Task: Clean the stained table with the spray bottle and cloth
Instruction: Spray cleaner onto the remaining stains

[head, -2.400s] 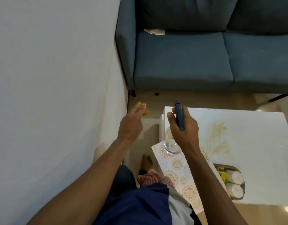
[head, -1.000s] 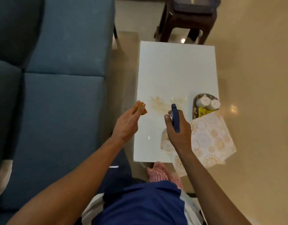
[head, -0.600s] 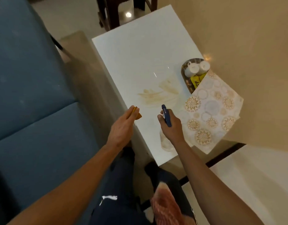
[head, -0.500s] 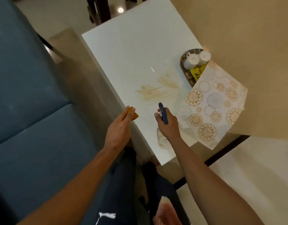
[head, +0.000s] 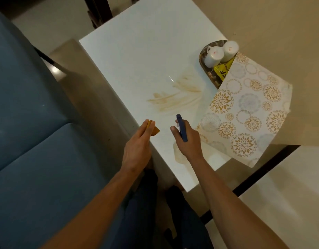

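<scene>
Tray [head: 201, 59] + mat [head: 245, 108] rt of stain [head: 174, 94]

I am seeing a blue sofa [head: 38, 141] lying along the left. A patterned cloth with gold and grey medallions [head: 245, 112] is hanging over the right edge, partly covering a tray [head: 202, 59] that is holding two white cups [head: 213, 57] and a yellow packet [head: 223, 70]. Dark furniture legs [head: 101, 9] are standing beyond.
</scene>
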